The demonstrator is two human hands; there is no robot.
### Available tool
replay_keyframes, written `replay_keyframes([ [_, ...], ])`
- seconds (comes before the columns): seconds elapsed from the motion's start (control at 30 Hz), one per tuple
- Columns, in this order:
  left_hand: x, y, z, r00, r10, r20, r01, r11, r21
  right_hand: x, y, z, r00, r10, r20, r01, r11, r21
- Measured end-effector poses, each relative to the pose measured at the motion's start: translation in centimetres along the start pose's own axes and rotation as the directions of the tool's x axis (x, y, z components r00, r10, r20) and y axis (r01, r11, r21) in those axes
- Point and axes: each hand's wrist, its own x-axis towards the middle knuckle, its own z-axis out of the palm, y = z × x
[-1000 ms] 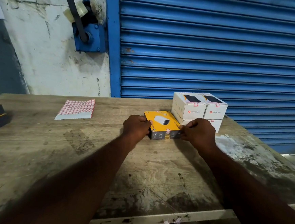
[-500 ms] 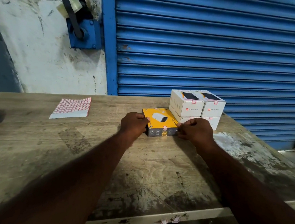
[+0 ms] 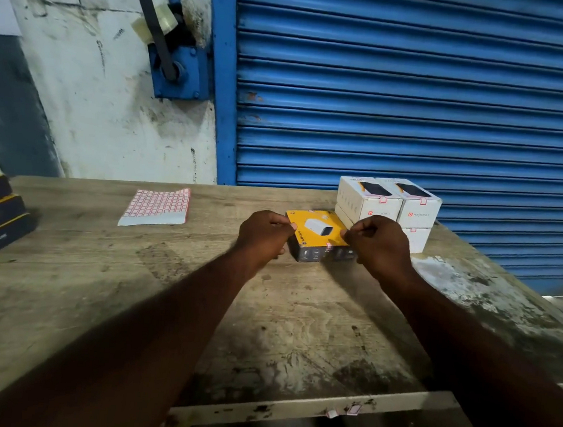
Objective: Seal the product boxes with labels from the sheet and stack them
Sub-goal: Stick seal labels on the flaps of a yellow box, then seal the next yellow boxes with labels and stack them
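as your left hand and right hand pinch the yellow box by its short ends with curled fingers, the white stack sits just behind it, nearer your right.

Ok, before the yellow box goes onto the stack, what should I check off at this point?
1. Grip: left hand and right hand hold the yellow box at its ends: ok.
2. Label across the near edge of the yellow box: ok.
3. Far edge sealed: cannot tell.
4. White boxes stacked squarely, nothing on top: ok.
5. Label sheet lying apart, out of the way: ok.
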Motion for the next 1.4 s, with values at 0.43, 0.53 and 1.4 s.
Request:
replay_keyframes([
  [0.43, -4.7, 0.5, -13.6, 0.979, 0.144, -0.147, -0.111, 0.971, 0.212, -4.9, -8.5, 11.4, 0.913, -0.262, 0.312, 0.276, 0.961, -0.001],
  [0.53, -6.5, -0.8, -18.0, 0.967, 0.149, -0.209, -0.084, 0.954, 0.289, -6.8, -10.9, 14.8, 0.885, -0.286, 0.368, 0.299, 0.954, 0.022],
  [1.4, -10.1, -7.3, -43.3, 0.648, 0.207, -0.733, 0.135, 0.916, 0.377, -18.0, -26.5, 36.3, 0.719, -0.486, 0.496, 0.440, 0.872, 0.215],
])
